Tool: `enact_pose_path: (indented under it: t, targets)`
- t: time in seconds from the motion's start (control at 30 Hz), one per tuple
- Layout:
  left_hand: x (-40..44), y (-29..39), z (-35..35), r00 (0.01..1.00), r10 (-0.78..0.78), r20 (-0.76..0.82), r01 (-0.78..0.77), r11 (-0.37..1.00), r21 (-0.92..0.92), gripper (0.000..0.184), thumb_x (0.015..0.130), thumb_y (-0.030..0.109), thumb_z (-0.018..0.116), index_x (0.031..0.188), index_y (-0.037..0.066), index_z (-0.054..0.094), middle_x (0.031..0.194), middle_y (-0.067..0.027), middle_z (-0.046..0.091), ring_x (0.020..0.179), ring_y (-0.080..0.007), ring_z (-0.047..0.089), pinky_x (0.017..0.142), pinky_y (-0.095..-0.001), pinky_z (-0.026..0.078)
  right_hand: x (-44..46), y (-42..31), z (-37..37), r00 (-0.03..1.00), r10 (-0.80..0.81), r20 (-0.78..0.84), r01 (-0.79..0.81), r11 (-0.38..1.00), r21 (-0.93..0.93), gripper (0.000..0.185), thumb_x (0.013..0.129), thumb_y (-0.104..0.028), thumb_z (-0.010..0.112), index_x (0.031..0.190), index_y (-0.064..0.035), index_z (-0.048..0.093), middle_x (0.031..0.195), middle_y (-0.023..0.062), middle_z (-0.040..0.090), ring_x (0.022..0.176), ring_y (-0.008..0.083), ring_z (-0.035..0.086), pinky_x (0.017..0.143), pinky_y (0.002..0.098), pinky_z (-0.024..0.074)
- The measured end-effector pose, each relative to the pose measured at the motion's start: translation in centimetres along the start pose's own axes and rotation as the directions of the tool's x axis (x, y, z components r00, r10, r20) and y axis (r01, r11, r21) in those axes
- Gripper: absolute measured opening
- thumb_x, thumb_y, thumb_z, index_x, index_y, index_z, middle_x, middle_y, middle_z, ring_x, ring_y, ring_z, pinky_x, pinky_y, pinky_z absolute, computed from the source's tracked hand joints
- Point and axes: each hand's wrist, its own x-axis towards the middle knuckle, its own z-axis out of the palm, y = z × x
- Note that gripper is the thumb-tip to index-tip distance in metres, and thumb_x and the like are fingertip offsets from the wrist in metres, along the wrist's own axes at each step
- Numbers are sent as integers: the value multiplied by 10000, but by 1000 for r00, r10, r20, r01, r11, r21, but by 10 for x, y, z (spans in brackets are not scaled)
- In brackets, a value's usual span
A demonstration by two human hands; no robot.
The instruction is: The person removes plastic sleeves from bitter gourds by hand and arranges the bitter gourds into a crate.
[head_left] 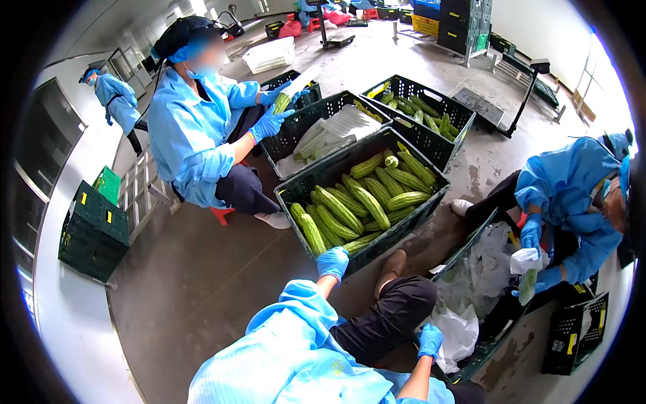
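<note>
Curling at the crate [404,227], the left hand [332,263] leaves its grip unclear; the right hand [429,341] pinches white plastic [459,334].

Bright o/all; R edge blown out; far floor [383,60] washed out, near pt dimmer; fisheye warp, blk corners.

Green-striped gourds [340,209], dark-green crate [407,229], light-blue gown [289,357]

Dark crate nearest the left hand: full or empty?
Well filled: green bitter melons lie piled across most of the dark crate.
</note>
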Motion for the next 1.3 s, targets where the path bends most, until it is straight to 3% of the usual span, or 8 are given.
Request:
enact_pose_path:
  t: [0.2, 0.4, 0.6, 0.7, 0.77, 0.8, 1.13, 1.3]
  targets:
    - [0, -3, 3, 1000, 15, -14, -16, 1000, -7, 320, 894, 294, 432, 839, 129, 701, 825, -161, 693, 743, -375, 672, 655, -500, 523, -1, -3, -5, 995, -93, -37, 90, 992, -89, 343, 872, -264, 478, 772, -34, 712, 823, 200, 671, 763, 393, 644, 700, 471, 497]
    - [1, -5, 7, 1000, 20, -2, -20, 999, -36, 312, 886, 278, 435, 820, 130, 702, 815, -158, 694, 731, -370, 674, 641, -494, 523, -4, -16, -17, 997, 5, 75, 2, 996, -89, 334, 879, -257, 473, 795, -34, 708, 878, 192, 681, 808, 382, 651, 737, 453, 508]
    - [1, -5, 7, 1000, 17, -2, -17, 999, -40, 322, 892, 296, 434, 832, 133, 705, 821, -157, 694, 730, -370, 672, 641, -493, 523, 5, 8, -2, 963, -221, 153, 261, 909, -326, 284, 885, -220, 467, 846, -69, 704, 906, 171, 688, 826, 360, 660, 744, 452, 518]
    - [0, -4, 7, 1000, 1, -1, -1, 997, -80, 328, 890, 301, 435, 828, 133, 709, 824, -159, 694, 734, -374, 672, 652, -498, 522, 1, -3, -9, 994, -51, 101, 67, 985, -158, 294, 888, -218, 457, 852, -80, 714, 894, 170, 689, 820, 360, 659, 737, 451, 519]
    - [1, -3, 3, 1000, -4, 1, 4, 996, -93, 326, 888, 298, 436, 827, 133, 711, 824, -159, 694, 736, -376, 671, 655, -499, 522, 0, -7, -13, 993, -78, 89, 91, 983, -161, 321, 887, -236, 453, 842, -69, 723, 883, 182, 686, 819, 373, 654, 738, 458, 511]
    - [2, -1, 0, 996, -50, 67, 52, 998, -31, 268, 876, 280, 472, 901, 211, 730, 890, -122, 701, 782, -339, 673, 689, -462, 520, -1, -8, -13, 992, -89, 83, 102, 982, -159, 335, 887, -245, 451, 838, -63, 728, 877, 188, 685, 818, 380, 651, 738, 462, 508]
    - [-1, -1, 2, 1000, -11, -25, 10, 998, -55, 321, 884, 285, 437, 821, 124, 708, 798, -167, 690, 708, -370, 671, 637, -491, 523, -5, -17, -16, 991, 131, 28, -131, 991, 8, 362, 884, -271, 436, 851, -52, 722, 868, 187, 685, 824, 382, 638, 749, 462, 487]
    - [0, -3, 4, 1000, -6, -23, 5, 999, -47, 328, 886, 294, 436, 820, 129, 711, 807, -162, 692, 715, -371, 671, 638, -490, 522, -3, -12, -16, 994, -14, 106, 22, 997, -72, 352, 890, -253, 428, 867, -54, 717, 881, 186, 685, 833, 375, 641, 758, 455, 492]
